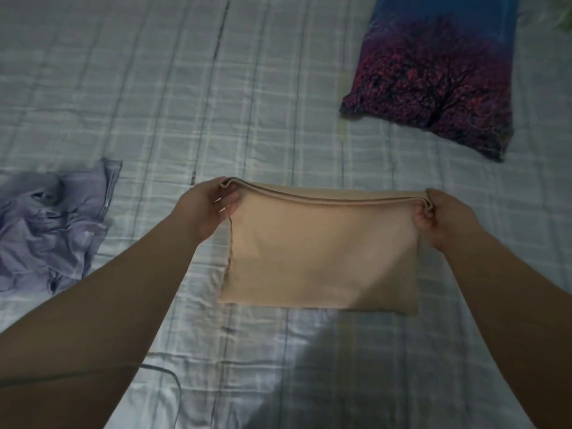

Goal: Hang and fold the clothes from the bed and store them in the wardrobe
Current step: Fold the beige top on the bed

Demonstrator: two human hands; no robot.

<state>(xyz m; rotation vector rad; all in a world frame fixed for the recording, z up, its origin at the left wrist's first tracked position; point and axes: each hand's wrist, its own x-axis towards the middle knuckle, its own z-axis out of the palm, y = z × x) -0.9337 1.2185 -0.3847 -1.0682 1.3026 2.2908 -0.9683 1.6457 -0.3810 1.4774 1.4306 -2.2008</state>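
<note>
A beige garment point(322, 252), folded into a rectangle of several layers, is in the middle of the view over the bed. My left hand point(207, 209) pinches its far left corner. My right hand point(445, 215) pinches the far right corner. The far folded edge is held up between both hands, while the near edge lies on the sheet. A crumpled lavender garment point(52, 224) with a zip lies on the bed to the left, apart from both hands.
The bed is covered by a pale checked sheet point(216, 88). A pillow point(433, 72) with a blue and purple tree print lies at the far right. A thin cable point(173, 379) runs over the sheet near the lower left.
</note>
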